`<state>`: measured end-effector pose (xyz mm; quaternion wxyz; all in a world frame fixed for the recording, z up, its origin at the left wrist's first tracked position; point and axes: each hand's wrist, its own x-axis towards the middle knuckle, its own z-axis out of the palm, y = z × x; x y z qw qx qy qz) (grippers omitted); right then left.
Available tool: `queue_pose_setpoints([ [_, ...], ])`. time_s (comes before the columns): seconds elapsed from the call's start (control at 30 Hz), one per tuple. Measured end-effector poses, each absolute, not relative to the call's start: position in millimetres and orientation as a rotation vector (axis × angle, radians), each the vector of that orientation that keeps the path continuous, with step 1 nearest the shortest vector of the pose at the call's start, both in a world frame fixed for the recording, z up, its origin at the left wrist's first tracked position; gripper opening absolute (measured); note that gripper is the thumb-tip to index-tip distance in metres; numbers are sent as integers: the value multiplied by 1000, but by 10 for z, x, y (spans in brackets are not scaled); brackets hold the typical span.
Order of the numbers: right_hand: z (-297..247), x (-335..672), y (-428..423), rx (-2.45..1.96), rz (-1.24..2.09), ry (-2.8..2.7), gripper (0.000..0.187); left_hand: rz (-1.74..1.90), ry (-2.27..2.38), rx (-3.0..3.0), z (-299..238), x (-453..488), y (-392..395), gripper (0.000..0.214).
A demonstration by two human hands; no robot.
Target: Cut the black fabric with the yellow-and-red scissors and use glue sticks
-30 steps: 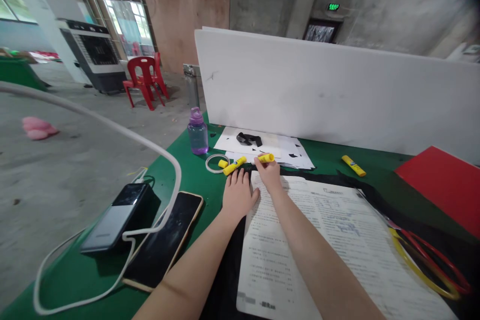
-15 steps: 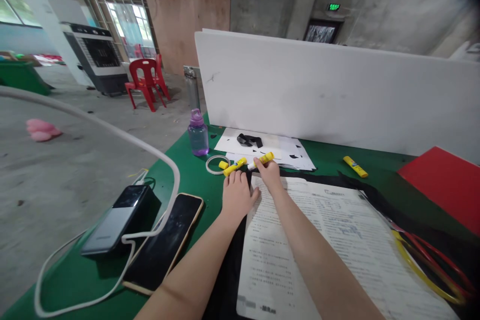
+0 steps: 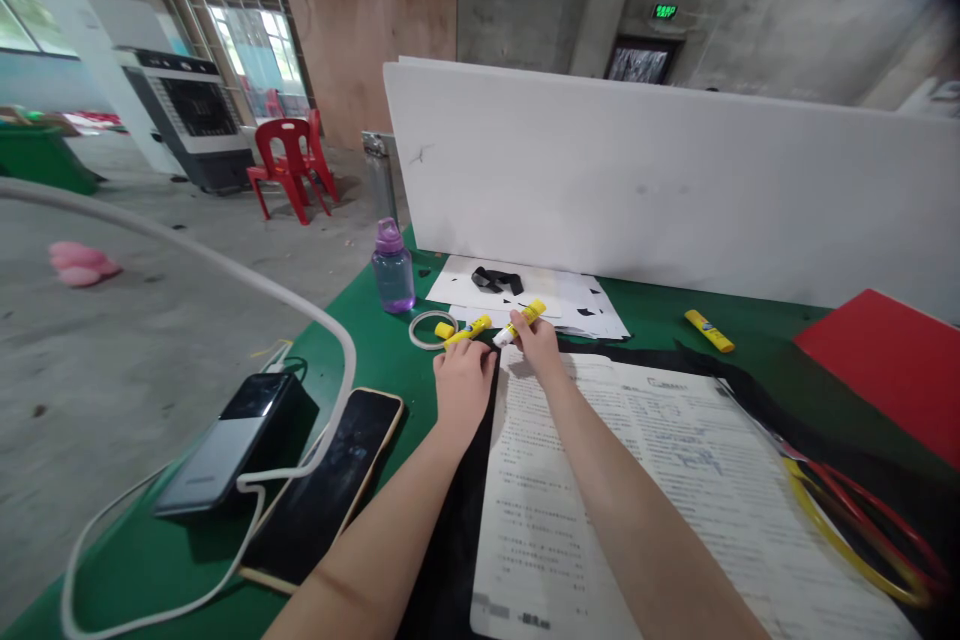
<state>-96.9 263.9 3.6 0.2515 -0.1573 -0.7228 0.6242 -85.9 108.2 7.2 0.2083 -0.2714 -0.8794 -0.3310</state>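
My right hand grips a yellow glue stick, held tilted with its white tip pointing down to the left over the top edge of a printed paper sheet. My left hand rests beside it with fingers curled on the black cloth at the sheet's upper left corner. Just beyond the left fingers lie a second yellow glue stick and a loose yellow cap on the green table.
A white tape ring and a purple bottle stand left of the hands. White sheets with black scraps lie before a white board. Two phones with a white cable, another yellow stick, red card and hoops surround.
My right hand has tipped the glue stick so its white tip points down toward the paper's corner. My left hand has curled its fingers and slid up to the sheet's corner.
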Motion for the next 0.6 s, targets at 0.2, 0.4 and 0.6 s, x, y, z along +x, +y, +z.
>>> queue_pose_setpoints([
  [0.2, 30, -996, 2636, -456, 1820, -1807, 45, -1161, -2389, -651, 88, -900, 1079, 11],
  [0.4, 60, -989, 2624, -496, 1867, -1740, 43, -2094, -2007, -301, 153, -989, 1065, 47],
  [0.6, 54, -980, 2628, -466, 1764, -1862, 44, -2346, -1738, -19, 144, -1093, 1024, 57],
])
